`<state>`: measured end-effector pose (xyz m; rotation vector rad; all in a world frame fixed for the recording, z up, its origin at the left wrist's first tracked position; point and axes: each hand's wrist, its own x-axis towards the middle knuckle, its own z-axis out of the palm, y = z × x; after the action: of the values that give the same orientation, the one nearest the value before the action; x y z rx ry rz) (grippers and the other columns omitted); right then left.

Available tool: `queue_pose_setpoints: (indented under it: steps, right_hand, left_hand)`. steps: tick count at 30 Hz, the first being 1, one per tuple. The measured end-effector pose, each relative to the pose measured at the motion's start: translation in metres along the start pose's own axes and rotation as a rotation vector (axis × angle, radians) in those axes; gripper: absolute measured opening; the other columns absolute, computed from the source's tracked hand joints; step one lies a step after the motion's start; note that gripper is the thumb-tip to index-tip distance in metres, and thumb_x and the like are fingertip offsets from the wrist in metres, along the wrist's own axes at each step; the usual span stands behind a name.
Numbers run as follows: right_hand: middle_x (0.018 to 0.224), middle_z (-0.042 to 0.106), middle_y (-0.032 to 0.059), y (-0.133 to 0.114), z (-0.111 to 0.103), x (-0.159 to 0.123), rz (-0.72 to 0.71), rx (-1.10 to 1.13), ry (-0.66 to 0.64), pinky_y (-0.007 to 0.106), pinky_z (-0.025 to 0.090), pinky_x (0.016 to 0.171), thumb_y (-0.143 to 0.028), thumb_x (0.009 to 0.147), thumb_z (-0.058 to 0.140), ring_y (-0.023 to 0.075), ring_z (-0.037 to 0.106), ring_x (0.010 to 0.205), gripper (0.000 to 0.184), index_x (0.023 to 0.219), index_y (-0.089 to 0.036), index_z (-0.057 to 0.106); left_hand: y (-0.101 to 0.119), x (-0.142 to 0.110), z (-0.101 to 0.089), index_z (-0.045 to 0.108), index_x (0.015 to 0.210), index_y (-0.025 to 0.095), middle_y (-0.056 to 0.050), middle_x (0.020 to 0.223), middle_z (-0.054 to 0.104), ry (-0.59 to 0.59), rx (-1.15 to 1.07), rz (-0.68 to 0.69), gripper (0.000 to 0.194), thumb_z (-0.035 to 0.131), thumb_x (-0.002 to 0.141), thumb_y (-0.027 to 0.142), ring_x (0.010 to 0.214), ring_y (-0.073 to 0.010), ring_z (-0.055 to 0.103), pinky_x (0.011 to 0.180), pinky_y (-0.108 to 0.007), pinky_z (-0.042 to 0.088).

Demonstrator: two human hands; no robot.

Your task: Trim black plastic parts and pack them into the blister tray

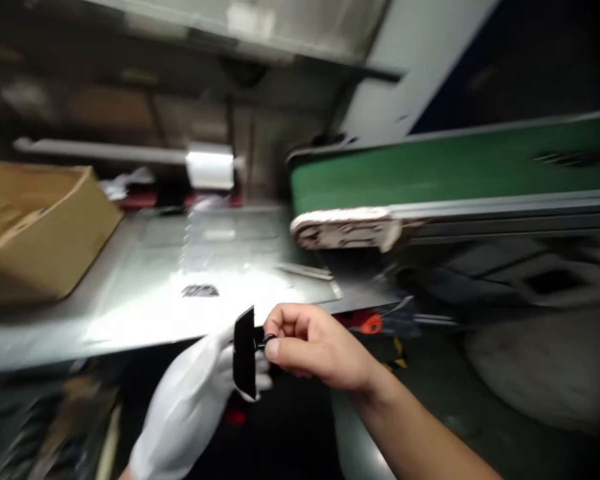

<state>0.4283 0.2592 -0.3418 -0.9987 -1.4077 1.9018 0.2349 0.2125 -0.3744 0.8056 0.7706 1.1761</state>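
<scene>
Bare right hand (316, 348) pinches a small black piece (260, 337) on the right side of a black plate (245, 355), which the gloved left hand (193, 381) holds upright, probably to steady it, by the near edge of the table (130, 328).

No words, numbers or signs can be read here. The dark marks on the green conveyor belt (455, 163) are too blurry to make out. Below the belt, a strip (399, 353) shows yellow and black stripes, with no letters I can read on it.
</scene>
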Motion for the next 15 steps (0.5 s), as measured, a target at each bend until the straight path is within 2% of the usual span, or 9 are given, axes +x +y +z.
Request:
queue_pose_setpoints:
  steps: [2, 6, 10, 15]
  right_hand:
    - [0.057, 0.052, -0.0072, 0.034, 0.03, 0.007, 0.101, 0.157, -0.081, 0.015, 0.027, 0.042, -0.035, 0.082, 0.082, 0.0031, 0.036, 0.045, 0.03, 0.082, -0.017, 0.058]
    - [0.058, 0.051, -0.007, 0.077, 0.057, 0.022, 0.243, 0.303, -0.11, 0.014, 0.023, 0.04, -0.037, 0.084, 0.079, 0.0026, 0.033, 0.045, 0.029, 0.082, -0.018, 0.057]
    - [0.059, 0.051, -0.0059, 0.097, 0.07, 0.021, 0.308, 0.337, -0.104, 0.014, 0.026, 0.04, -0.038, 0.084, 0.076, 0.003, 0.035, 0.045, 0.029, 0.08, -0.017, 0.056]
    - [0.06, 0.052, -0.006, 0.105, 0.074, 0.015, 0.322, 0.332, -0.088, 0.013, 0.03, 0.042, -0.041, 0.085, 0.077, 0.0031, 0.038, 0.047, 0.03, 0.084, -0.017, 0.058]
  left_hand:
    - [-0.02, -0.026, -0.025, 0.073, 0.123, 0.016, -0.007, 0.08, 0.077, 0.056, -0.135, -0.056, 0.037, 0.057, 0.103, 0.042, 0.061, -0.0196, 0.071, 0.053, -0.027, 0.058]
    - [-0.048, -0.052, -0.054, 0.071, 0.131, 0.018, -0.007, 0.078, 0.079, 0.029, -0.436, -0.102, 0.041, 0.05, 0.106, 0.043, 0.06, -0.0179, 0.075, 0.048, -0.019, 0.055]
    - [-0.058, -0.066, -0.06, 0.072, 0.13, 0.015, -0.007, 0.08, 0.08, 0.05, -0.515, -0.113, 0.044, 0.046, 0.108, 0.043, 0.063, -0.0165, 0.076, 0.051, -0.017, 0.057]
    - [-0.062, -0.074, -0.06, 0.071, 0.131, 0.015, -0.008, 0.081, 0.08, 0.069, -0.522, -0.122, 0.043, 0.044, 0.11, 0.041, 0.065, -0.0161, 0.076, 0.054, -0.018, 0.059]
